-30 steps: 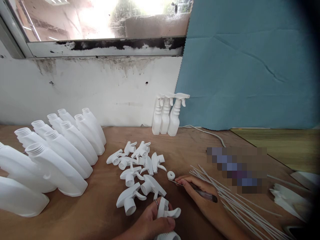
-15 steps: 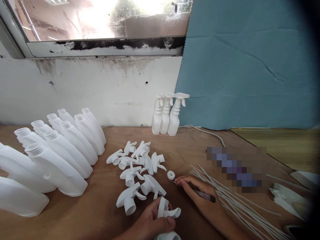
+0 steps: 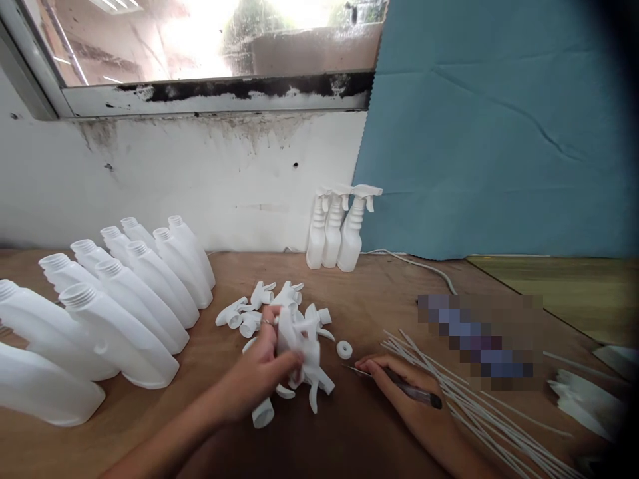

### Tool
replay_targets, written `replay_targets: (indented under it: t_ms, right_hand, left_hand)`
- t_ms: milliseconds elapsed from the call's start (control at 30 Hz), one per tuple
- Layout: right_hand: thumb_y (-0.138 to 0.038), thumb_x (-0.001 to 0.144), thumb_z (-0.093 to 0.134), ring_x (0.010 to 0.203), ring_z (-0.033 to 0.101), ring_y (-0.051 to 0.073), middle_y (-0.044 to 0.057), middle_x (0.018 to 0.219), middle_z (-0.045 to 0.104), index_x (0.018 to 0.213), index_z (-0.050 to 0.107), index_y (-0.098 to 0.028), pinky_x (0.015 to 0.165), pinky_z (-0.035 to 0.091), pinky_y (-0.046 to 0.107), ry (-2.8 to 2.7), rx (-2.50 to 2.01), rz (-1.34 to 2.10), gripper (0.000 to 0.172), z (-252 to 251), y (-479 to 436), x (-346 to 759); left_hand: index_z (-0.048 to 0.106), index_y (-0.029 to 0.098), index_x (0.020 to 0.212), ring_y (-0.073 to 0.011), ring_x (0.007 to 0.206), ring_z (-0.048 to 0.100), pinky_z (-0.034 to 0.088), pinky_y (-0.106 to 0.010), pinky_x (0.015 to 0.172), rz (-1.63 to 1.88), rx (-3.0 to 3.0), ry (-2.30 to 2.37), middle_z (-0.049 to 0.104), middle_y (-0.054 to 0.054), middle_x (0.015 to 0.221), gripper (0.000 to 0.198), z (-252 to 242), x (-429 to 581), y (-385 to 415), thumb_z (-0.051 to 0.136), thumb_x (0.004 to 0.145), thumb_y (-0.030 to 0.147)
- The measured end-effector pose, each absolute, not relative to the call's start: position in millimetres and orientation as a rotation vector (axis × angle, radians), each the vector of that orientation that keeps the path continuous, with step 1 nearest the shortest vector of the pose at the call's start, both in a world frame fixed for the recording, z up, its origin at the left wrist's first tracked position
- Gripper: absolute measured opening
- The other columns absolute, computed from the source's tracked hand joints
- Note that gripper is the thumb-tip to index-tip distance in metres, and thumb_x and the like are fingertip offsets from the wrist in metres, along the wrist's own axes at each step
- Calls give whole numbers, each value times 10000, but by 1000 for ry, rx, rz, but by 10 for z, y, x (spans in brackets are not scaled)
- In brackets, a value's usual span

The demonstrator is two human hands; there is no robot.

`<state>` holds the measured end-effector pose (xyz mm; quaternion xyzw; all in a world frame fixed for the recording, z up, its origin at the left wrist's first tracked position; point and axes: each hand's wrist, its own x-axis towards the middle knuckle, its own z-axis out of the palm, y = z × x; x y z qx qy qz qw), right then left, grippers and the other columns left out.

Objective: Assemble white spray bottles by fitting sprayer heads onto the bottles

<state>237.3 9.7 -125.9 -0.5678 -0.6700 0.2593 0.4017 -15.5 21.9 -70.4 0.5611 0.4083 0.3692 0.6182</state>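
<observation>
My left hand (image 3: pixel 257 362) is closed around a white trigger spray head (image 3: pixel 288 330), slightly blurred, above the loose pile of spray heads (image 3: pixel 234 311). Its fingers hide part of the pile. In my right hand (image 3: pixel 399 382) is a slim tool with a dark handle (image 3: pixel 422 395) and a thin pointed metal tip, held like a pen just over the tabletop. A small white ring (image 3: pixel 344 350) lies flat beyond that tip, apart from it. To the right hand's right lies a bundle of thin white tubes (image 3: pixel 464 406).
Uncapped white bottles (image 3: pixel 124 326) stand in rows on the left of the wooden table (image 3: pixel 210 426). Three bottles with spray heads (image 3: pixel 351 239) stand against the wall. A cable (image 3: pixel 424 263) runs behind; a crumpled white piece (image 3: pixel 582 402) lies at right.
My left hand has moved forward and left, carrying the spray head from near the table's front to over the pile. My right hand stays nearly in place with its tool.
</observation>
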Motion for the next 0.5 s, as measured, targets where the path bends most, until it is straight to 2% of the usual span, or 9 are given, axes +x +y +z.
replay_targets:
  t_ms: [67,100,167,333,500]
  right_hand:
    - [-471,864,559,807,734,236,27,822,781,747,749,-256,733,565,303,-1691,-1437,666,309,-1256,95,2368]
    - [-471,862,558,800,734,234,27,817,781,745,748,-256,722,566,298,-1689,-1434,673,309,-1256,93,2366]
    - [-470,860,558,788,736,232,27,810,780,743,745,-255,708,570,291,-1680,-1431,687,309,-1258,89,2365]
    - [-472,856,559,794,738,231,24,805,780,734,745,-257,715,568,285,-1671,-1448,685,310,-1258,81,2372]
    - [-492,854,561,812,734,234,28,819,782,750,753,-252,717,562,281,-1667,-1458,702,324,-1258,80,2376]
  left_hand:
    - [417,197,1174,-170,829,612,485,-291,753,922,1682,1226,621,-28,959,347,-589,-304,386,549,881,328]
    - [450,183,1185,-194,868,618,484,-314,786,920,1820,1338,638,-48,986,340,-569,-369,460,532,893,335]
    - [481,153,1225,-230,890,634,482,-340,796,889,1927,1453,660,-81,1031,392,-585,-471,580,532,889,348]
    - [538,134,1246,-272,862,649,464,-356,764,761,2011,1541,687,-86,946,433,-699,-564,688,552,865,340]
    - [576,172,1232,-279,988,641,468,-389,890,768,2120,1510,686,-93,1067,414,-792,-567,701,570,840,304]
